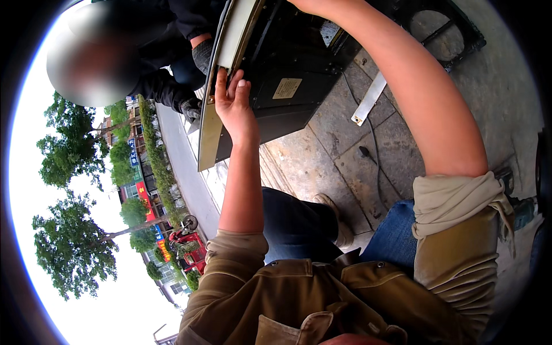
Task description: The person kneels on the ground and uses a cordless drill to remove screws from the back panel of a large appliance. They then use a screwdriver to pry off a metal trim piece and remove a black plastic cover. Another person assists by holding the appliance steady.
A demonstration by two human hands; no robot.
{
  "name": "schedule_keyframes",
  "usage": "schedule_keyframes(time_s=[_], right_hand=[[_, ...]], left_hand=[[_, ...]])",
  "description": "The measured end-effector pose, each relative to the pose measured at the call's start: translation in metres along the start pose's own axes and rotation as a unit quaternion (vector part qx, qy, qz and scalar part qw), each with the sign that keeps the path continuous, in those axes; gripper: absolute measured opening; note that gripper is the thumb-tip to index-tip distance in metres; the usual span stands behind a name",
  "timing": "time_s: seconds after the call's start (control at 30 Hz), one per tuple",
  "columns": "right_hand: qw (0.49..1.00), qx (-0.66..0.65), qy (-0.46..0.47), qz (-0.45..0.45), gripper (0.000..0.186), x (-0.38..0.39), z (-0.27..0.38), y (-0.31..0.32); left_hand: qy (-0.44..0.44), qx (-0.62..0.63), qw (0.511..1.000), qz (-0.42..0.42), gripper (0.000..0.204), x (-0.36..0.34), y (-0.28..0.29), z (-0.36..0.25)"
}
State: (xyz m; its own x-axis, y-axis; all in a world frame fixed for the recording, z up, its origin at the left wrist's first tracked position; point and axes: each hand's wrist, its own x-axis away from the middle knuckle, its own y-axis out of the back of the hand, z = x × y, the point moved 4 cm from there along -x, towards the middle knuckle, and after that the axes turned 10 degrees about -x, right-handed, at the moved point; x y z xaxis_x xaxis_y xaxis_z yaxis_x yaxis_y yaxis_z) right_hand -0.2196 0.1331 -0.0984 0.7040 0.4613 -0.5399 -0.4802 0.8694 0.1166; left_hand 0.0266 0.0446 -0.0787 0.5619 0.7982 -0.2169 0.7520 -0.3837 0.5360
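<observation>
A large black metal appliance casing [293, 95] with a pale frame edge [210, 129] stands tilted before me. My left hand [236, 106] is closed at that edge, its fingertips hooked against the frame and the thumb on the near side. At the top of the view, only part of my right hand [310, 4] shows by the casing's far side; its fingers are out of sight. Across the casing, a co-worker's gloved hand [202, 56] rests on the frame, and a second gloved hand [191, 109] is lower down beside it.
A flat metal strip [370, 99] lies on the stone paving [345, 167], with a dark cable [372, 135] and its plug near it. A black frame with a round opening [448, 34] is at the upper right. A red three-wheeled vehicle [192, 250] stands by the road [184, 152].
</observation>
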Motion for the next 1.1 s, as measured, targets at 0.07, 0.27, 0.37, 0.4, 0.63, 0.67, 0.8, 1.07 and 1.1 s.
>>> schedule_keyframes(time_s=[0.07,0.27,0.37,0.4,0.63,0.67,0.8,1.07,1.1], right_hand=[[0.999,-0.005,-0.023,0.021,0.018,-0.001,0.006,-0.002],[0.999,-0.029,-0.035,-0.006,0.017,0.000,0.008,-0.003],[0.997,-0.028,-0.068,0.022,0.017,-0.001,0.013,-0.001],[0.996,-0.026,-0.085,0.027,0.016,-0.002,0.017,0.000],[0.994,-0.084,-0.069,0.014,0.021,0.002,0.021,-0.010],[0.999,-0.044,-0.019,0.007,0.024,0.000,0.021,-0.012],[0.995,-0.075,-0.044,0.041,0.023,0.000,0.020,-0.019],[0.996,-0.061,-0.042,0.040,0.019,-0.001,0.019,-0.019],[0.997,-0.055,-0.044,0.044,0.019,0.000,0.021,-0.019]], left_hand=[[0.007,-0.007,1.000,-0.003,0.057,0.003,0.002,0.002],[0.027,-0.081,0.996,0.018,0.055,0.000,0.001,-0.003],[0.065,-0.036,0.996,0.041,0.044,-0.001,-0.001,-0.014],[0.062,-0.010,0.997,0.050,0.040,-0.005,-0.002,-0.015],[0.050,0.113,0.992,0.019,0.035,-0.008,-0.001,-0.014],[0.042,0.104,0.994,0.012,0.036,-0.005,-0.002,-0.016],[0.034,0.071,0.997,-0.011,0.048,0.006,0.005,-0.013],[0.039,0.062,0.997,-0.002,0.034,0.000,0.002,-0.008],[0.040,0.065,0.997,-0.004,0.034,0.001,0.002,-0.008]])
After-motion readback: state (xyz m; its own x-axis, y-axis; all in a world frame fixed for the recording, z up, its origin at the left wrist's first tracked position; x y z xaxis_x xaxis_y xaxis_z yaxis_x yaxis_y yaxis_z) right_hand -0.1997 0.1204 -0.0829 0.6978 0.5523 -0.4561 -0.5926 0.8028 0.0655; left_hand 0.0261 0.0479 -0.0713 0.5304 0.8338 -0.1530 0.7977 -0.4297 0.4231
